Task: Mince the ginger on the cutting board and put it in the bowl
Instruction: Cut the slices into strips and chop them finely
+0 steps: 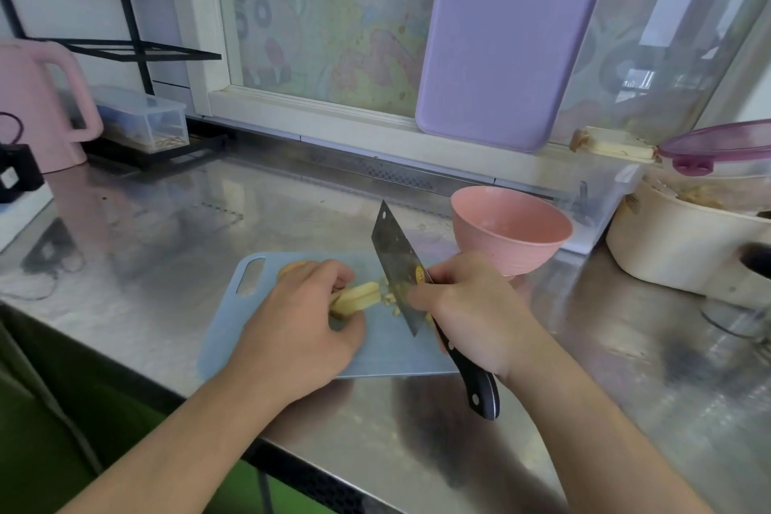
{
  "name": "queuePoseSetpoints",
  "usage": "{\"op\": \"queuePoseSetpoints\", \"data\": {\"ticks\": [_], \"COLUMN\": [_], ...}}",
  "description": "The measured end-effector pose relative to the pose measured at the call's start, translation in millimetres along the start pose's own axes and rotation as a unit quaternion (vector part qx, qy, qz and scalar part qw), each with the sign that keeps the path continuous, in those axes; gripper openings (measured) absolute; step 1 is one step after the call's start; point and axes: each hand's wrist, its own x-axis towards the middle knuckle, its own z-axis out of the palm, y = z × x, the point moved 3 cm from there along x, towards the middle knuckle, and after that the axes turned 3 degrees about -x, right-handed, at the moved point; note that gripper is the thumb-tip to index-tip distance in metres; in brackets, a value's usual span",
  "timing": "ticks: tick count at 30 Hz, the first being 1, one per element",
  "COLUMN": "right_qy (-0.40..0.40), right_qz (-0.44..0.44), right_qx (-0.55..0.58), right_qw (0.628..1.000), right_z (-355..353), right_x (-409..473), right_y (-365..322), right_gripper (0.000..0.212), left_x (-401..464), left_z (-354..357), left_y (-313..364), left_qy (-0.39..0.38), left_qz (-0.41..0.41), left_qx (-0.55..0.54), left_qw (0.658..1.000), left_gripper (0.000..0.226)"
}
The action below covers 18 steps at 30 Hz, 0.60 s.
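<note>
A pale blue cutting board (384,355) lies on the steel counter. On it, my left hand (304,330) pins down a stack of yellow ginger strips (359,296), fingers curled over them. My right hand (471,309) grips a steel cleaver (394,259) by its black handle, the blade standing edge-down just right of the strips. Small cut ginger bits (390,298) lie beside the blade. An empty pink bowl (511,230) stands just behind and right of the board.
A purple board (505,38) leans on the window. A cream pot (684,246) with a purple lid (721,146) sits at right, next to a clear bin (600,200). A pink kettle (39,104) and a clear box (144,121) stand at left.
</note>
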Motion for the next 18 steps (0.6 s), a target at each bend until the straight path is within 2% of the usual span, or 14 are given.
{"op": "queuePoseSetpoints", "data": {"ticks": [7, 11, 18], "right_qy": [-0.007, -0.034, -0.034], "right_qz": [-0.003, 0.0, 0.012], "right_qx": [-0.052, -0.036, -0.025], "right_qw": [0.999, 0.999, 0.999], "right_z": [6.2, 6.0, 3.9], "right_x": [-1.4, -3.6, -3.4], "right_y": [-2.2, -7.1, -6.6], "right_gripper": [0.035, 0.032, 0.034], "left_x": [1.4, 1.6, 0.1], "left_z": [1.4, 1.1, 1.2], "left_y": [-4.4, -4.3, -4.2], "left_qy": [0.008, 0.011, 0.021], "left_qz": [0.033, 0.04, 0.045], "left_qx": [0.007, 0.01, 0.043], "left_qw": [0.999, 0.999, 0.998], "left_gripper": [0.024, 0.019, 0.015]}}
